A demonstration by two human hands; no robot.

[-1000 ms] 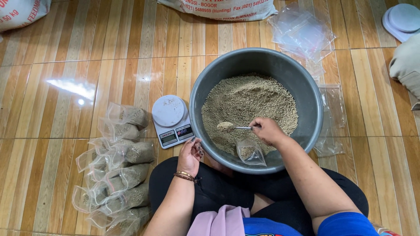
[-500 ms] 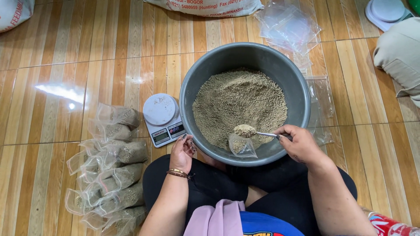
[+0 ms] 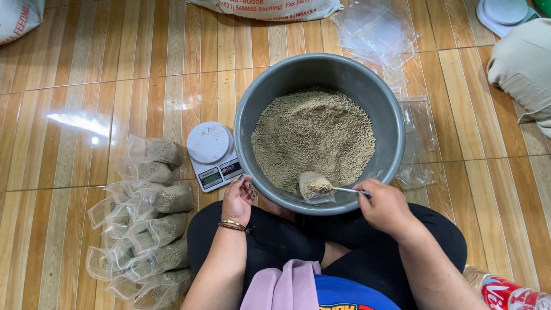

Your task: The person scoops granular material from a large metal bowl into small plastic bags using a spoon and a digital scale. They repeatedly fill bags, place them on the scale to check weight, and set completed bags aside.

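Note:
A grey basin (image 3: 258, 109) on the wooden floor holds a heap of tan granules (image 3: 315, 135). My right hand (image 3: 385, 205) grips a metal spoon (image 3: 344, 190) at the basin's near rim. The spoon's bowl sits inside a small clear plastic bag (image 3: 315, 186) that rests in the basin and is partly filled with granules. My left hand (image 3: 239, 199) rests against the basin's outer near-left rim, fingers bent, a bracelet on the wrist; nothing is visibly held in it.
A white digital scale (image 3: 211, 154) stands left of the basin. Several filled clear bags (image 3: 146, 229) lie at the lower left. Empty plastic bags (image 3: 376, 31) lie beyond and right of the basin. Sacks (image 3: 275, 8) line the far edge. A beige cushion (image 3: 523, 69) is at the right.
The spoon, loaded above the bag half a second ago, now has its bowl down inside the bag. My right hand has drawn back toward the basin's near rim. The view has shifted slightly.

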